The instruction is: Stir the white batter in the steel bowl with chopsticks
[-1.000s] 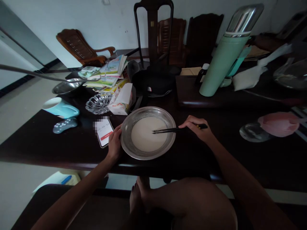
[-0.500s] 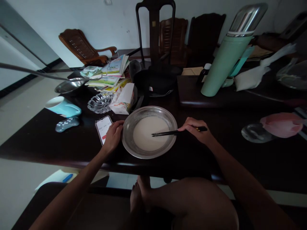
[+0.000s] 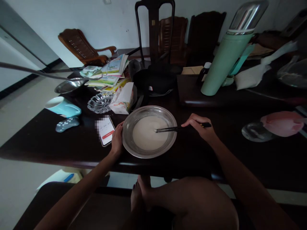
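Observation:
A wide metal bowl (image 3: 127, 140) stands near the front edge of the dark table, with a milky white liquid (image 3: 146, 137) in it. My left hand (image 3: 117, 139) grips the bowl's left rim, its fingers partly hidden against the side. Black chopsticks (image 3: 170, 129) are pinched in my right hand (image 3: 199, 127), just right of the bowl. Their tips dip into the liquid near the middle, across the right rim. A phone (image 3: 106, 131) with a partly blurred screen lies directly left of my left hand.
Left on the table (image 3: 79, 150) are a light blue mug (image 3: 61, 106), a grey-blue object (image 3: 67, 124), a glass dish (image 3: 99, 103), a tissue box (image 3: 122, 99) and booklets (image 3: 112, 72). A green thermos (image 3: 220, 64) rises behind right. A pink item (image 3: 281, 123) lies far right.
My right hand and the chopsticks have shifted right and slightly up, their tips too. My left hand has moved slightly right along the bowl's side, uncovering more of the phone.

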`<state>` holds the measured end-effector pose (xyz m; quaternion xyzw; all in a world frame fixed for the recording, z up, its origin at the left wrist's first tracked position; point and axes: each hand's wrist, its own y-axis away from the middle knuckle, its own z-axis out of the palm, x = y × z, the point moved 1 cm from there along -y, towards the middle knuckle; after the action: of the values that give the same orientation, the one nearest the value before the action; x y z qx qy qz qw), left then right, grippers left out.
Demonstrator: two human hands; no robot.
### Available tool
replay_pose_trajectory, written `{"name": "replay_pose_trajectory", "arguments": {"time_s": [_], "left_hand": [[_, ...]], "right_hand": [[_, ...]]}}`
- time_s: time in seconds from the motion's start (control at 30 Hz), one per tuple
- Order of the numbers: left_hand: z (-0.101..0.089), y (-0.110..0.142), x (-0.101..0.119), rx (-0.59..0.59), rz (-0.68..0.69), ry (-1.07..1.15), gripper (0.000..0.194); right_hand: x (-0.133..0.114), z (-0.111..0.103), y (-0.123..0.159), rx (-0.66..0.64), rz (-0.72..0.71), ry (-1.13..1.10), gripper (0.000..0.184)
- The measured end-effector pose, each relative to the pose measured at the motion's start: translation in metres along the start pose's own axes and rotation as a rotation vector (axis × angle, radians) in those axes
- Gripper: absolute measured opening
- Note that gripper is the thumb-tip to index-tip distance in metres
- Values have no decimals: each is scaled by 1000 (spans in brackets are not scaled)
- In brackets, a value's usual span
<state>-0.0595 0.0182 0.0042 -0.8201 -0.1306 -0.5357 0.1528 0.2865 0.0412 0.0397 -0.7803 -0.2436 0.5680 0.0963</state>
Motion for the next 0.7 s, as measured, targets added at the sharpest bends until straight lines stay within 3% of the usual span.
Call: {"name": "replay_pose_trajectory", "arguments": {"time_s": [0.13,0.2,0.33,0.43,0.53,0.7], "left_hand": [[1,0,-1,9,19,-11,42],[-3,-3,1,-23,24,-62,43],[-15,-9,10,-105,143,-347,44],[-22,-14,14,-142,244,-573,42],[-24,-20,12,-195,248,-555,43],[-23,-22,8,-191,265,-515,43]], "right_hand": [[-3,1,-1,-119,-23,-43,30],[-4,1,-1,-113,-39,-36,28],[-3,1,0,-33,-5,-35,31],[-3,3,1,-77,-52,-54,31],[-4,2,1,-106,-79,-56,31],[-6,-4,0,-1,-1,-35,33]]}}
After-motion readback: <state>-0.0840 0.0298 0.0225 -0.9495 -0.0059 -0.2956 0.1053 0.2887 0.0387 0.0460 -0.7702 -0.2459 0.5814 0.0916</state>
